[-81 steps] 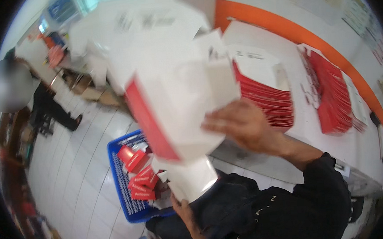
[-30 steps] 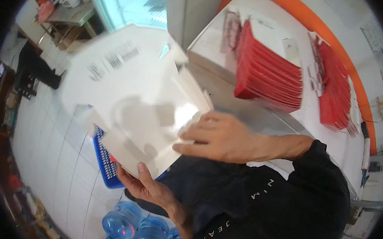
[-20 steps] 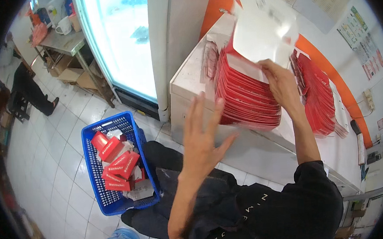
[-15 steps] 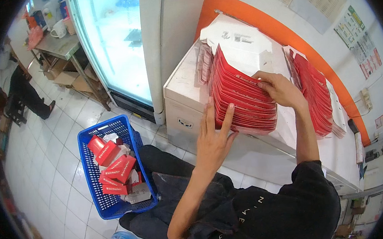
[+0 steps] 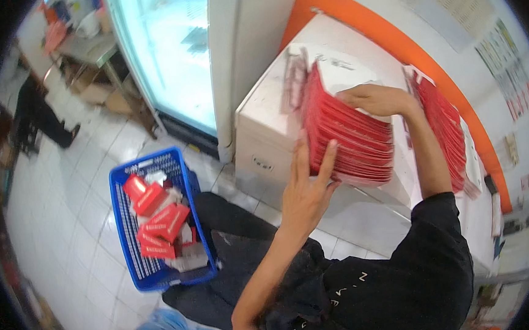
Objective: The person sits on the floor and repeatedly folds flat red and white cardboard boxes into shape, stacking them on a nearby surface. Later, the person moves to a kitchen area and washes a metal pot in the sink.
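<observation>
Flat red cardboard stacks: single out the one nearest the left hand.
The left red cardboard stack, at the left hand; the other stack lies farther right.

The right forearm (image 5: 431,156) partly blocks the gap between left stack (image 5: 352,143) and right stack (image 5: 449,137)

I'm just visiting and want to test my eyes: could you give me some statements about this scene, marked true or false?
1. The left hand and right hand are both at one red cardboard stack. True.
2. There is no other stack. False: a second red stack lies farther right.
3. Red boxes lie in a blue basket. True.
4. The right sleeve is white. False: the right sleeve is black.
</observation>
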`<state>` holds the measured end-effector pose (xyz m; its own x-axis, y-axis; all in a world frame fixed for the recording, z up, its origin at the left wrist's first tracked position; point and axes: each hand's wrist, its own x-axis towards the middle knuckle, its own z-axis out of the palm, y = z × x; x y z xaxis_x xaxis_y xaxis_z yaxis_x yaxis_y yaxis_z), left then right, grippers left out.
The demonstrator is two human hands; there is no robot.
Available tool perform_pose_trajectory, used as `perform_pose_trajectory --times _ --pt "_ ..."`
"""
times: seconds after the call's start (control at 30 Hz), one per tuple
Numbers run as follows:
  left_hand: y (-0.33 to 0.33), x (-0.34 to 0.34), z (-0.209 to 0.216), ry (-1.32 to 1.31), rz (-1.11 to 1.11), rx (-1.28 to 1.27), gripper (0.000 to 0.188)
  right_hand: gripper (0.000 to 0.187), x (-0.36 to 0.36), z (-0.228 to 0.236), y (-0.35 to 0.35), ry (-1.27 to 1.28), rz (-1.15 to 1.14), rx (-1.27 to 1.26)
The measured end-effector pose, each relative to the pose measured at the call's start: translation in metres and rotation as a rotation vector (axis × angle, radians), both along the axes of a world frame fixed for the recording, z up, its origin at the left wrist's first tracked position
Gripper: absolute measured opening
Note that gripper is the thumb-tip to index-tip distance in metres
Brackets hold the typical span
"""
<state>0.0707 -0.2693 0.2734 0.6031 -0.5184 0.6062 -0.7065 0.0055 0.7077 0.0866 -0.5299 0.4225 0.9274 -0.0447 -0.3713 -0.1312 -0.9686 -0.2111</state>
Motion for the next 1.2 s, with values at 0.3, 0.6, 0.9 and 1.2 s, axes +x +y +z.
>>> perform_pose_trajectory --times 0.3,0.6,0.9,1.2 --pt "0.075 0.017 -0.078 0.174 0.251 0.043 0.086 0.029 -0.08 -0.041 0.163 -0.965 0.225 0.261" --pt "0.336 0.082 -0.34 0.674 1.278 0.544 0.081 0.039 -0.066 -0.184 0.26 -0.083 0.498 0.597" --pt "0.397 0.093 -0.429 1.034 1.399 0.346 0.116 0.038 -0.033 -0.169 0.27 -0.03 0.388 0.503" --pt "0.435 0.083 -0.287 0.669 1.542 0.507 0.061 0.044 -0.022 -0.17 0.296 -0.072 0.555 0.532"
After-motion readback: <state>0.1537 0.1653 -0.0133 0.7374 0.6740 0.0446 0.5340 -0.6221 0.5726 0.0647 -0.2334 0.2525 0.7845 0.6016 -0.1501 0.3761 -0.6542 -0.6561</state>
